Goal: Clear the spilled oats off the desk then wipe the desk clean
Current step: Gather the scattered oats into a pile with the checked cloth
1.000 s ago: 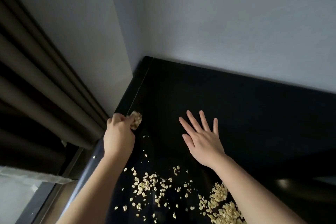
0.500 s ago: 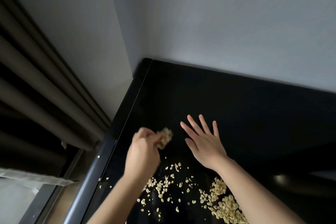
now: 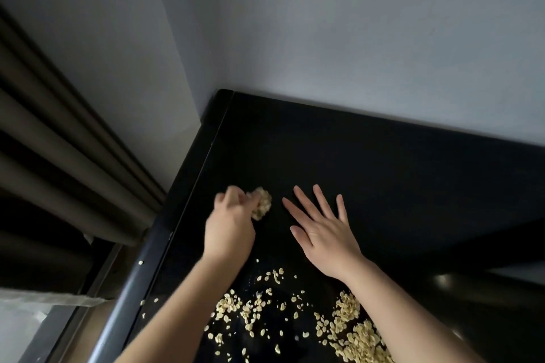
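Oats (image 3: 253,309) lie scattered on the black desk (image 3: 398,174) toward 6 o'clock, the thickest heap cut off by the bottom edge beside the right forearm. The blurred left hand (image 3: 228,230) curls its fingers round a clump (image 3: 261,206). At its 3 o'clock the right hand (image 3: 324,239) lies flat, fingers spread. A grey wall (image 3: 354,38) backs the desk; a curtain (image 3: 59,141) hangs at 9 o'clock.

1. The scene is dim. Soft, cool light falls evenly on the plain pale grey wall (image 3: 354,38).
2. The glossy black desk top (image 3: 383,186) reads almost solid black, with one small glare spot near its lower right.
3. Motion blur smears the left hand (image 3: 228,233) and its clump of pale oat flakes (image 3: 261,206); the right hand (image 3: 324,233) is sharp.
4. Wide-angle stretch splays the dark brown pleated curtain (image 3: 59,141) toward the left edge.
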A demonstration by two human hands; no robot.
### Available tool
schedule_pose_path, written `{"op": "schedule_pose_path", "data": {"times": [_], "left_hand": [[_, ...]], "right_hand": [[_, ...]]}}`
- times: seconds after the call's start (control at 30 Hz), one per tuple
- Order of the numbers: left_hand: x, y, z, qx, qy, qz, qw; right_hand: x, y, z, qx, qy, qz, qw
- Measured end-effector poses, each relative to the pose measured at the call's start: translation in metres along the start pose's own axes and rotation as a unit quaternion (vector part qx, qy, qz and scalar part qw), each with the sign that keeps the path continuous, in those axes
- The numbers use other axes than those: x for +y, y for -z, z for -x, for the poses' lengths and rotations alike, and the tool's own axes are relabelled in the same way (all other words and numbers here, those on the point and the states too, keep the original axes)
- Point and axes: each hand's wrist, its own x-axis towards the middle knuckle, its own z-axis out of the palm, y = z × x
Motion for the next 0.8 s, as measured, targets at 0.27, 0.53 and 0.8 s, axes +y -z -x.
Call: {"op": "schedule_pose_path", "data": {"times": [0.27,0.53,0.8], "left_hand": [[0.048,-0.019,0.085,-0.071,-0.076,0.048,0.993],[0.035,0.018,0.114,0.031,0.008,0.247,0.969],[-0.045,0.046,0.077,0.138,0.151,0.147,0.968]], "right_hand": [[0.033,0.004,0.044,-0.021,-0.071,-0.016,0.997],[0.031,0.019,0.091,-0.102,-0.09,-0.059,0.989],[-0.014,0.019,0.066,-0.116,-0.055,-0.09,0.988]]}}
